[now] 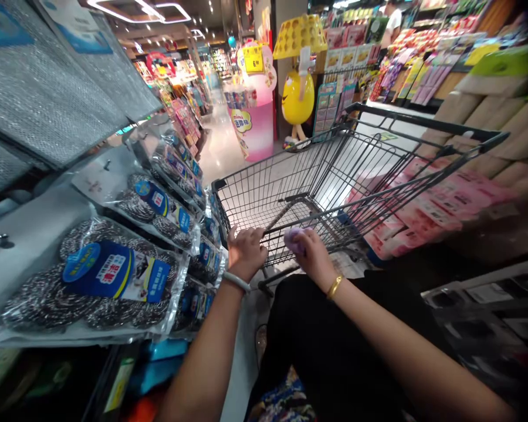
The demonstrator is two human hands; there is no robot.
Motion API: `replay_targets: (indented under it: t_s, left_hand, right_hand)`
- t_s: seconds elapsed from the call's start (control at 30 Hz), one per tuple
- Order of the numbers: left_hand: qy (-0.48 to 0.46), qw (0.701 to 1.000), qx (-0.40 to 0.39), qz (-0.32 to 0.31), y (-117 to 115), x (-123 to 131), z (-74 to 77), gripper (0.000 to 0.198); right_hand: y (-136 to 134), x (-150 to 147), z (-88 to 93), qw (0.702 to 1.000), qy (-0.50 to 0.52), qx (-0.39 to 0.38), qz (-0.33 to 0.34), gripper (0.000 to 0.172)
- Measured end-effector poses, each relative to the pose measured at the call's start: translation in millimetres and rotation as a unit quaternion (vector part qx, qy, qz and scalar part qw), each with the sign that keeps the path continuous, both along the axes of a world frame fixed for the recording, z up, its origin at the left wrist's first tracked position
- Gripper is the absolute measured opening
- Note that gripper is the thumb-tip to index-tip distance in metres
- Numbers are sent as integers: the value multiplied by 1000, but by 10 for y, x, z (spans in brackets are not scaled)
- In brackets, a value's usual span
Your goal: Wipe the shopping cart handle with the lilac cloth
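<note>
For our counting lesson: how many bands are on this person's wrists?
2: one pale band on the wrist of the left hand, one gold band on that of the right hand, which holds a purple item.

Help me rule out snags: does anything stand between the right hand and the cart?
Only the purple cloth held in the right hand, by the near side of the cart; whether it touches, I cannot tell. Nothing else visible stands between.

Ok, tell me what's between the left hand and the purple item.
In the head view, wires of the cart show between the left hand and the purple item.
</note>
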State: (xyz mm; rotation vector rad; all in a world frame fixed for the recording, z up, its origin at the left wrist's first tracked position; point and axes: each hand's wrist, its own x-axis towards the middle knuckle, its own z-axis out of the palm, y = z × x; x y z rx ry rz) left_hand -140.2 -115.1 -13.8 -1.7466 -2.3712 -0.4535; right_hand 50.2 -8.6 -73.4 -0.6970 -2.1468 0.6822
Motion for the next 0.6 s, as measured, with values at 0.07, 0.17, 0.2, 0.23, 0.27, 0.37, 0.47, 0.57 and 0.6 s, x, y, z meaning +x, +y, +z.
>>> replay_targets:
  t_s: [0.07,0.17,0.2,0.23,0.27,0.37,0.47,0.57,0.6]
  left_hand:
    - [-17,1000,11,20,-14,62,-3,34]
    - [-59,997,37,43,13,214,-15,46]
    - [-70,996,45,44,40,264,-17,49]
    - [-76,995,46,42,74,305,-17,50]
    - [-80,995,43,40,113,334,-15,46]
    - [-100,995,12,28,222,346,1,25]
    - [-124,992,15,17,276,306,2,23]
    - [-119,992,43,24,271,292,-20,25]
    - [-114,992,47,24,263,294,-27,25]
  right_hand:
    - [-57,18,78,1000,-18,7,12,36]
    - [-121,6,308,999,6,47,-6,35]
    - [-128,-16,406,997,16,69,-6,36]
    - [-124,-45,501,996,13,88,2,38]
    - [-111,-78,590,994,-1,106,15,41]
    - [-17,-163,784,986,-90,135,29,40]
    - [90,-215,894,981,-134,129,-61,30]
    - [137,-276,958,979,-136,127,-80,25]
    - [147,-290,972,980,-137,134,-41,25]
